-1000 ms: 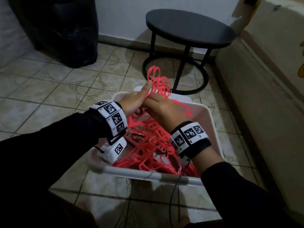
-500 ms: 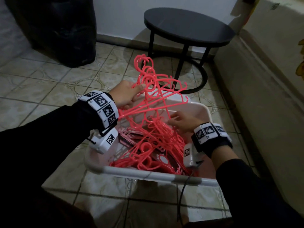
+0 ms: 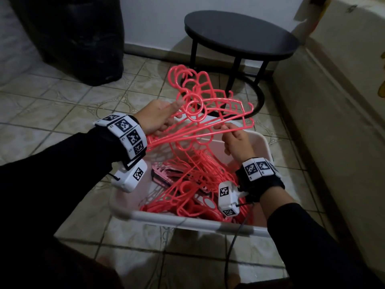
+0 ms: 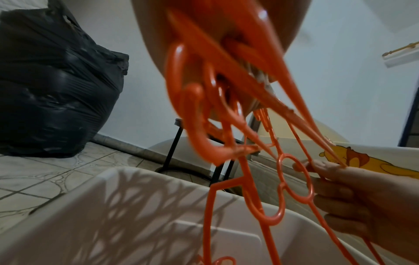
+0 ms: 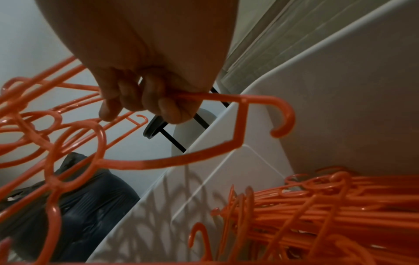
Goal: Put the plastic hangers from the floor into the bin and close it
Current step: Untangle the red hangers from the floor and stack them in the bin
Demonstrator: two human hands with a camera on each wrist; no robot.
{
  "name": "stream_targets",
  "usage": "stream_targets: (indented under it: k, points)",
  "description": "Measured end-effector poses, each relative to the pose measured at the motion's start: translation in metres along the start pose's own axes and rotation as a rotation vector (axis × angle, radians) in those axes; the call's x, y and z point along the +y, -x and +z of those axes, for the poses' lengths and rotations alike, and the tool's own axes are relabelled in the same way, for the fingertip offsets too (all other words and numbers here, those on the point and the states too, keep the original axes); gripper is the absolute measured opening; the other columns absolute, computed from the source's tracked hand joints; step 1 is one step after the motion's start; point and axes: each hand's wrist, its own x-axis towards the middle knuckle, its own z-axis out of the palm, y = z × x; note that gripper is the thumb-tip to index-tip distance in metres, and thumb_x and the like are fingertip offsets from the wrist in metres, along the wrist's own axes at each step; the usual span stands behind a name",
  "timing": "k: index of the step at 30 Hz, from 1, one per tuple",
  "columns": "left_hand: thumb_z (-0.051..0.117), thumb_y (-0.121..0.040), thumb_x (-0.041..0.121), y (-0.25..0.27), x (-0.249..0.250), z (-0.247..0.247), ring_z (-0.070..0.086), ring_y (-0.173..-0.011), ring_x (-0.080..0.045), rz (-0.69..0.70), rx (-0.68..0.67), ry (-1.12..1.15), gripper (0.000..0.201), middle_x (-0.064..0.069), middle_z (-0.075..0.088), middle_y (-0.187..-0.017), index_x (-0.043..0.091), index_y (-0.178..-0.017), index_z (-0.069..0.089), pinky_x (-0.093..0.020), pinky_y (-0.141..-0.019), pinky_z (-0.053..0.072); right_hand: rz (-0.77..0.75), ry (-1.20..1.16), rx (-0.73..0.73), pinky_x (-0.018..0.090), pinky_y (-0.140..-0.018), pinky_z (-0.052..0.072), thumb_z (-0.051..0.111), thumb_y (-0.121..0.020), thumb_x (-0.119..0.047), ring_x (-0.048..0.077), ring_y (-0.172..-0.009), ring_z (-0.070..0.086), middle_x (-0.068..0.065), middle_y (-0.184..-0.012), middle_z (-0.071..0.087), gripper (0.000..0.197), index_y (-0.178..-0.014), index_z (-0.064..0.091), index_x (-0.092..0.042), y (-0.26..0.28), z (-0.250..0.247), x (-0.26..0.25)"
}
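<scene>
A white plastic bin [image 3: 187,221] stands open on the tiled floor, with a tangled pile of pink-red plastic hangers [image 3: 193,180] inside. Above the bin's far side I hold up a bunch of several hangers [image 3: 200,113]. My left hand [image 3: 158,118] grips the bunch near its hooks. My right hand [image 3: 235,140] pinches the arm of one hanger [image 5: 226,100] at the bunch's right end. In the left wrist view the held hangers [image 4: 217,86] fan out from my palm toward the right hand [image 4: 353,193]. No lid is in view.
A round black side table [image 3: 239,38] stands just beyond the bin. A black plastic-wrapped bag [image 3: 73,38] sits at the back left against the wall. A cream-coloured piece of furniture [image 3: 333,122] runs along the right side. Tiled floor [image 3: 62,105] lies left of the bin.
The left hand has lifted the bunch up and out of the pile. The right hand let go, dipped toward the bin, then came back up and pinched a hanger arm.
</scene>
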Motion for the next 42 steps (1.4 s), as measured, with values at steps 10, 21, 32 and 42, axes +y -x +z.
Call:
stream_targets:
  k: [10,21,32,42]
  points:
    - [0.036,-0.098,0.052,-0.005,-0.002,-0.001,0.028,-0.031,-0.008,-0.001,0.065,-0.058,0.06,0.003,0.042,-0.042,-0.002,-0.087,0.06,-0.014,-0.037,0.022,0.08,-0.158,0.032,0.01,-0.037,0.015,0.046,-0.096,-0.01,0.001,-0.034,0.021,-0.015,-0.041,0.032,0.022,-0.088,0.066,-0.015,0.005,-0.006,-0.011]
    - [0.052,-0.095,0.036,-0.003,0.003,-0.002,0.024,-0.026,-0.003,-0.02,-0.021,0.037,0.035,0.001,0.057,-0.043,0.004,-0.081,0.053,-0.009,-0.031,0.018,-0.091,-0.101,0.188,0.017,-0.045,0.04,0.059,-0.089,-0.002,0.004,-0.04,0.045,0.0,-0.054,0.055,0.015,-0.08,0.06,-0.014,0.0,-0.019,-0.007]
    - [0.059,-0.093,0.023,-0.001,0.003,0.002,0.028,-0.027,-0.002,0.008,0.035,0.141,0.017,0.004,0.058,-0.048,0.01,-0.084,0.057,-0.011,-0.029,0.018,-0.033,-0.132,0.258,0.019,-0.049,0.042,0.064,-0.087,-0.008,0.004,-0.044,0.045,-0.004,-0.058,0.056,0.01,-0.081,0.064,-0.015,-0.001,-0.022,0.002]
    - [0.07,-0.084,0.029,0.008,0.007,0.004,0.034,-0.026,-0.001,-0.046,0.004,0.012,0.028,0.008,0.053,-0.038,0.016,-0.103,0.054,-0.012,-0.029,0.026,-0.179,-0.074,0.16,0.016,-0.049,0.042,0.063,-0.087,-0.006,0.005,-0.05,0.053,-0.005,-0.063,0.066,0.008,-0.083,0.066,-0.012,0.003,-0.028,0.001]
